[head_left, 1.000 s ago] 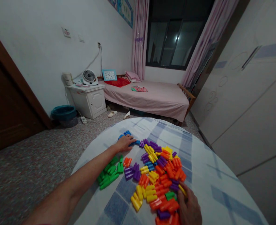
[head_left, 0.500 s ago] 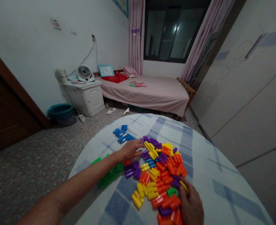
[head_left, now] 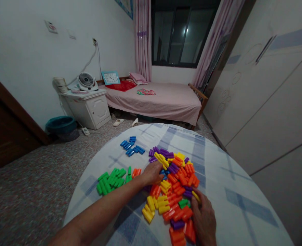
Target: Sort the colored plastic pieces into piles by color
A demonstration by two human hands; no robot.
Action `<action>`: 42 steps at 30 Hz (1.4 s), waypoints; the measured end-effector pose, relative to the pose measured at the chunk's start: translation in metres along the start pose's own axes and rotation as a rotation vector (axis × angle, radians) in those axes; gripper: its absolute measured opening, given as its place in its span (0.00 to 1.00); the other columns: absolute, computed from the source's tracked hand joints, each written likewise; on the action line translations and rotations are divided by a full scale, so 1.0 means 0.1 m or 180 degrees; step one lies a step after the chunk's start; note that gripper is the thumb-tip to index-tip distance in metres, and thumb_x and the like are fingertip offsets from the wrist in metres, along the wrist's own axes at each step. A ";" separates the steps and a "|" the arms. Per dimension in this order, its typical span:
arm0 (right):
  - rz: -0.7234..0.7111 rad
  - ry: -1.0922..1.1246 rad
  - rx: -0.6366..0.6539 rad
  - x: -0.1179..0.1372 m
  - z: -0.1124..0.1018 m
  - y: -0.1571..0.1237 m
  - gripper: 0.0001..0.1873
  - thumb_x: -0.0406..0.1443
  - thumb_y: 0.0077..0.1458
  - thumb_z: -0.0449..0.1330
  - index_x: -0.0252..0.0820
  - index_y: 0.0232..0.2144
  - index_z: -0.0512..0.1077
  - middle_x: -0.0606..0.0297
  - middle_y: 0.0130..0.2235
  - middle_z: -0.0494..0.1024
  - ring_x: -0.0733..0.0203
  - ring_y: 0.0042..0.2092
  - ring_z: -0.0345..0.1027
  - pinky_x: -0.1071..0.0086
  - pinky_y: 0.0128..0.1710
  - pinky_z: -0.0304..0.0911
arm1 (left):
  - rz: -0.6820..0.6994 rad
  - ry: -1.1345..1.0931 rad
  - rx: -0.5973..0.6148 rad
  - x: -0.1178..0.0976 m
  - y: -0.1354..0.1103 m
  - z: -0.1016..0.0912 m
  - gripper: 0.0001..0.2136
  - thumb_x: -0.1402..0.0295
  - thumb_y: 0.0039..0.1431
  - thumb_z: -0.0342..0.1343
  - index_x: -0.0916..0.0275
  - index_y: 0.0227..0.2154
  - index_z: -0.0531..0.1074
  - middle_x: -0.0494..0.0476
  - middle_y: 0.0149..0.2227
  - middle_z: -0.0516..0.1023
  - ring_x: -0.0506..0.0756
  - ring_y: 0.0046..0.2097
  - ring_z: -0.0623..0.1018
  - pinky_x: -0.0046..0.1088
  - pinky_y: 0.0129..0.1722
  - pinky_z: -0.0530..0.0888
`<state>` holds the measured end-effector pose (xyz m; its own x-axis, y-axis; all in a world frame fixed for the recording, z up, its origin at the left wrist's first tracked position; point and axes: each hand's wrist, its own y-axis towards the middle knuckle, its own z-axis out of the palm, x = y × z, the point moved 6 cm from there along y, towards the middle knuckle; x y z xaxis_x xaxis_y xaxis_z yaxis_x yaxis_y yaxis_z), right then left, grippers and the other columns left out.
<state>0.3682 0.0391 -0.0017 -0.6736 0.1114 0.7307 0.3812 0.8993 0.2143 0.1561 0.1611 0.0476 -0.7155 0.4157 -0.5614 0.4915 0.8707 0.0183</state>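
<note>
A heap of plastic peg-like blocks in orange [head_left: 171, 214], purple and yellow lies on the round table [head_left: 94, 218]. My left hand [head_left: 153, 173] reaches into its left side, with fingers curled at a blue block [head_left: 164, 175]; the fingertips are partly hidden. Just above that hand a yellow ridged block [head_left: 161, 160] lies on purple blocks [head_left: 163, 152]. My right hand [head_left: 205, 214] rests at the heap's right edge, thumb and forefinger closed around a small yellow block [head_left: 196, 196]. Beside its fingertips are a purple block [head_left: 187, 194] and a green block [head_left: 183, 204].
Green blocks [head_left: 111, 181] form a group left of my left forearm, with orange ones [head_left: 136, 172] beside it. Several blue blocks [head_left: 127, 145] lie farther back. Beyond the table stand a bed [head_left: 161, 102], a white cabinet [head_left: 98, 109] and a bin [head_left: 62, 128].
My left hand has moved right and toward me, from beside the purple blocks to the blue block. My right hand stays in place at the heap. The view has turned slightly right.
</note>
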 end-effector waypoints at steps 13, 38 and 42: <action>-0.0033 0.0054 -0.0023 0.03 -0.01 0.00 0.22 0.45 0.55 0.49 0.42 0.46 0.71 0.58 0.47 0.75 0.52 0.48 0.66 0.58 0.49 0.59 | -0.0758 -0.1297 -0.1141 0.75 -0.06 -0.63 0.09 0.73 0.43 0.56 0.64 0.31 0.73 0.49 0.27 0.72 0.50 0.31 0.71 0.25 0.32 0.69; -0.0540 0.0712 -0.0108 0.27 -0.02 -0.05 0.22 0.48 0.57 0.49 0.40 0.42 0.72 0.57 0.50 0.71 0.52 0.55 0.58 0.55 0.58 0.49 | -0.0529 -0.3305 -0.0369 -0.49 -0.39 0.35 0.10 0.75 0.41 0.60 0.63 0.29 0.67 0.52 0.31 0.72 0.50 0.33 0.73 0.26 0.34 0.71; -0.0479 0.0912 0.0045 0.24 0.02 -0.04 0.20 0.49 0.55 0.53 0.41 0.38 0.74 0.56 0.50 0.71 0.50 0.55 0.59 0.54 0.58 0.51 | -0.0476 -0.3385 -0.0469 -0.63 -0.35 0.53 0.09 0.76 0.42 0.58 0.64 0.29 0.68 0.50 0.29 0.71 0.49 0.33 0.71 0.25 0.34 0.68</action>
<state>0.3490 0.0394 0.0138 -0.5153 -0.1450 0.8447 0.2808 0.9026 0.3263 0.2102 0.0905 0.0390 0.0685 -0.0764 -0.9947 0.3198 0.9461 -0.0506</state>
